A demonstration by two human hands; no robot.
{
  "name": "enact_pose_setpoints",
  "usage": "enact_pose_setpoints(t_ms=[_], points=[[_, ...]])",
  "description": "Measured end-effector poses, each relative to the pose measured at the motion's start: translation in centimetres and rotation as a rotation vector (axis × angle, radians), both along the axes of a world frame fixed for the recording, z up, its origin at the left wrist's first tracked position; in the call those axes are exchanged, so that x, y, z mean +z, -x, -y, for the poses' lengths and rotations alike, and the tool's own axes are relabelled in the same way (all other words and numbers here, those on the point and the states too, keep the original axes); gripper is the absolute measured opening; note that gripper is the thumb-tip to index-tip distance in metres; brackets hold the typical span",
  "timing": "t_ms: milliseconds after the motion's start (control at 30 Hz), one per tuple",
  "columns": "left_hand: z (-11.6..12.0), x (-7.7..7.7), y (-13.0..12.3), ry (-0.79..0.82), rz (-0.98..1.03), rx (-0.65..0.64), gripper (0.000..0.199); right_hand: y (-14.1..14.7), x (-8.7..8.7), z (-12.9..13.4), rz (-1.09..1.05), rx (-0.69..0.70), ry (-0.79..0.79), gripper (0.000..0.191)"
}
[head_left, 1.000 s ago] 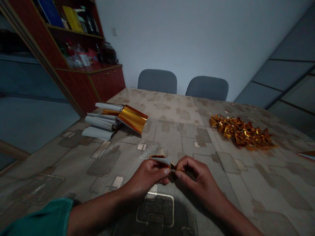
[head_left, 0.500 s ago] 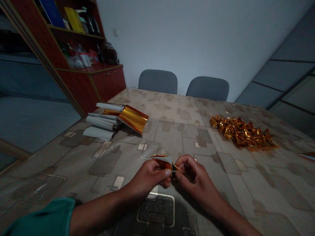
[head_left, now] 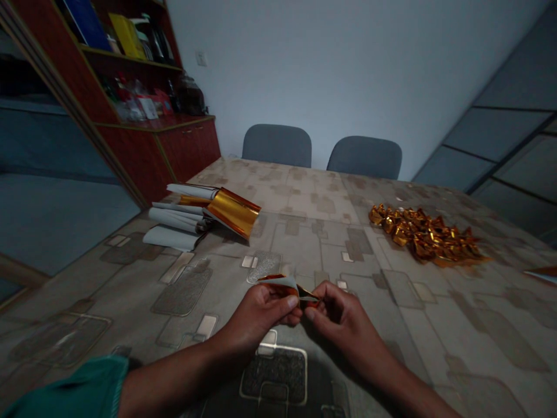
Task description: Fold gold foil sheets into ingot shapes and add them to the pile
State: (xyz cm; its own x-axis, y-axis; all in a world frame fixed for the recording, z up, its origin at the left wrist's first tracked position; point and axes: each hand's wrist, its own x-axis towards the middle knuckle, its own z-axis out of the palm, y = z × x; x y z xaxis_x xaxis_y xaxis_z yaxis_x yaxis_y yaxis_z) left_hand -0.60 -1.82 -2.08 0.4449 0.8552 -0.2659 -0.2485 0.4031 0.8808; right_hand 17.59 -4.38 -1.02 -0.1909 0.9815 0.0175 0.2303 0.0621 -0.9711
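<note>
Between my two hands, above the near part of the table, is a partly folded sheet of gold foil paper (head_left: 284,283) with a pale back. My left hand (head_left: 270,307) is closed on its left part, thumb on top. The fingers of my right hand (head_left: 335,313) pinch its right end, where the foil comes to a narrow tip. Farther off to the left lies a stack of foil paper sheets (head_left: 232,212), gold side and white side both showing. A cluster of folded gold foil pieces (head_left: 429,235) rests on the table to the right.
A patterned cloth covers the table (head_left: 300,191). Two grey chairs (head_left: 277,145) stand at its far side against the wall. A red-brown cabinet (head_left: 187,148) with bottles and bags is at the back left. Another piece of paper (head_left: 542,274) lies at the right edge.
The foil paper has tilted and its free upper part leans more to the left. My right hand has shifted slightly down. The view has turned a little.
</note>
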Motion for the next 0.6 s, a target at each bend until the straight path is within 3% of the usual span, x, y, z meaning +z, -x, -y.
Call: enact_pose_setpoints(t_ms=[600], points=[[-0.03, 0.36, -0.14, -0.055, -0.017, 0.044, 0.037, -0.49, 0.27, -0.08, -0.037, -0.04, 0.002, 0.018]])
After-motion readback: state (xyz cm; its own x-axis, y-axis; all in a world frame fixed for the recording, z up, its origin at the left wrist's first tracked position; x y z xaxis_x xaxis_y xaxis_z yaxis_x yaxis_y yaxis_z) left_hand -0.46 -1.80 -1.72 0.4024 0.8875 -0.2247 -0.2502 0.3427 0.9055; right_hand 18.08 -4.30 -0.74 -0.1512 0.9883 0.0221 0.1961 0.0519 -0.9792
